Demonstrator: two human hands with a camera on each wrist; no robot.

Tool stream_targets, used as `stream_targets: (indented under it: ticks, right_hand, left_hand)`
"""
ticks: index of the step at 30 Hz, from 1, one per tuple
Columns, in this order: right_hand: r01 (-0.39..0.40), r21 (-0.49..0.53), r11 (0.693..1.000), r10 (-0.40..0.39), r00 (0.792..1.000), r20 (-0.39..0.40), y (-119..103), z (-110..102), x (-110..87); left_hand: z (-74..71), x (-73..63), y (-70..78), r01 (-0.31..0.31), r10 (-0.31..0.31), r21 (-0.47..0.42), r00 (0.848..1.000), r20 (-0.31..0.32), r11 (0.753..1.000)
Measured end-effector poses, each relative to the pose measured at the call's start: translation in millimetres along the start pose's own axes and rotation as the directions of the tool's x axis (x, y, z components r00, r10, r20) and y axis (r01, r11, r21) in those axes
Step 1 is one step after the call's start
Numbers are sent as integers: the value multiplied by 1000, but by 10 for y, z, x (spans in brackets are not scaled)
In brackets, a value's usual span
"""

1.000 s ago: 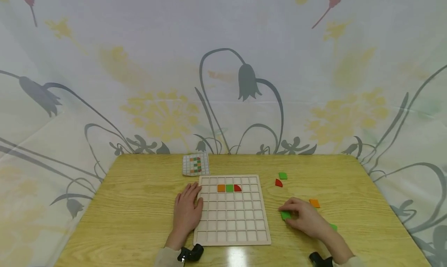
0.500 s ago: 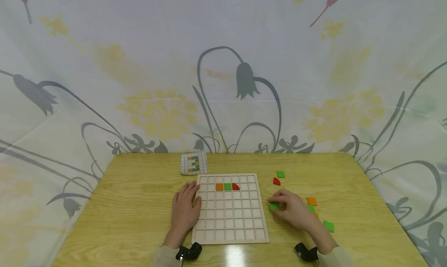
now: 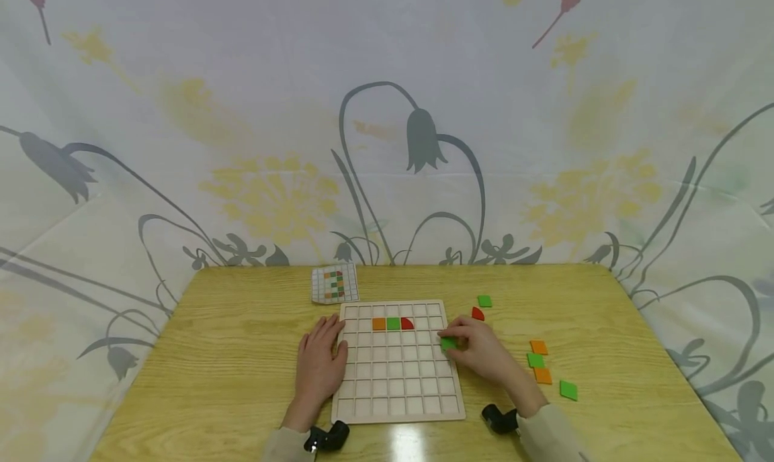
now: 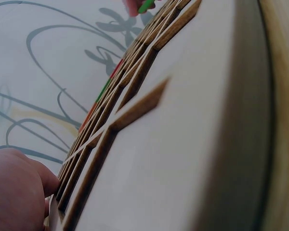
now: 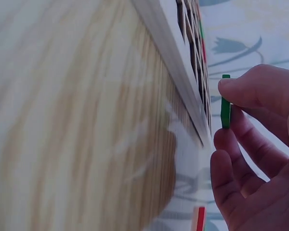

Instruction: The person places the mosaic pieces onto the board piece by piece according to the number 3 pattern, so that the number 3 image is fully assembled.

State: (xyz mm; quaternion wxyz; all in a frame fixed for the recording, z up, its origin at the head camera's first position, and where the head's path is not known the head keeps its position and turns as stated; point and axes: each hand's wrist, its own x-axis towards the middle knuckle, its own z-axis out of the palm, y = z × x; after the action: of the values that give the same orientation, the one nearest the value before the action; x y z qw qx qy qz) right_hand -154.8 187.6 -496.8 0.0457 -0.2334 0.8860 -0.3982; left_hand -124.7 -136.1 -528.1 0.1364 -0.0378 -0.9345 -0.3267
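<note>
A pale wooden grid board lies mid-table. In one of its upper rows sit an orange square tile, a green square tile and a red quarter-circle tile, side by side. My left hand rests along the board's left edge with its fingers straight. Between thumb and fingers my right hand pinches another green tile, held over the board's right edge. In the right wrist view this tile appears edge-on.
A printed pattern card lies behind the board. To the right are a loose green tile, a red quarter-circle, two orange tiles, the upper one apart, and two more green tiles, one nearest the front.
My right hand has carried the green tile leftward and away from me, from the table to the board's right edge. The left hand stays at the board.
</note>
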Motion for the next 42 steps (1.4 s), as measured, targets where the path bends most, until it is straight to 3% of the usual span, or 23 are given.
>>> stream_targets:
  ticks: [11,22,30,42]
  right_hand:
    - [19,48,999,-20,1000,21,-149,167,208]
    - [28,15,1000,-28,999,46,-270,327,403]
    - [-25,-61,998,26,999,19,-274,415,466]
    - [-62,8,998,61,998,22,-245,436,459]
  left_hand:
    - [7,0,-8,3,-3,-5,1000,0,1000]
    - [28,1,-10,-2,2,-4,1000,-6,1000]
    - [31,-4,-9,-8,8,1,1000,-11,1000]
    - [5,-18,3,-3,2,-25,1000,-12,1000]
